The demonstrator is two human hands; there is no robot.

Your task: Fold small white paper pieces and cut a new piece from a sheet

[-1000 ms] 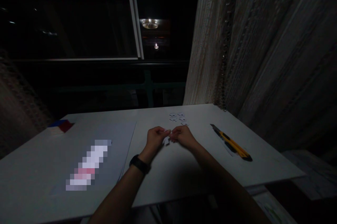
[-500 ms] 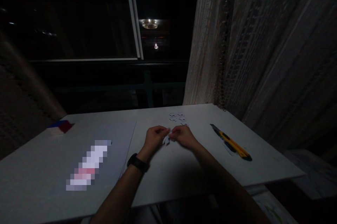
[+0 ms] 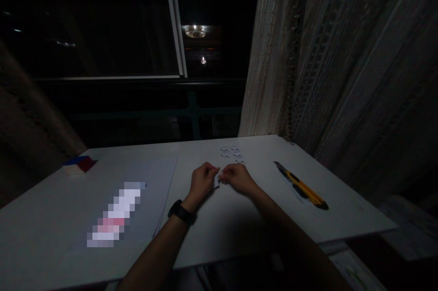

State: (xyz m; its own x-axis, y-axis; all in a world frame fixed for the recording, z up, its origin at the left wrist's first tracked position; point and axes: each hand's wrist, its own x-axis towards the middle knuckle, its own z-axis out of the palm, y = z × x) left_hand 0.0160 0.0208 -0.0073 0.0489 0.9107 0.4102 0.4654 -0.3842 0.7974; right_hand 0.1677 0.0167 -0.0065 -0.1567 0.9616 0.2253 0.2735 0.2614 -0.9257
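Observation:
Over the middle of the white table, my left hand [image 3: 203,179] and my right hand [image 3: 238,177] meet fingertip to fingertip. Both pinch a small piece of white paper [image 3: 216,182], which is partly hidden by the fingers; its folds are too dim to make out. Just beyond my right hand lie several small white paper pieces [image 3: 226,156] with dark marks, set out in rows. A dark watch is on my left wrist.
A yellow and black utility knife [image 3: 303,186] with its blade out lies right of my hands. Large white sheets [image 3: 155,177] lie at left, partly pixelated. A blue, red and white cube [image 3: 78,165] stands near the far left edge. Curtains [image 3: 265,63] flank the dark window.
The paper between my fingers has changed shape: its split, spread lower end now looks like one narrower piece. My hands have barely shifted.

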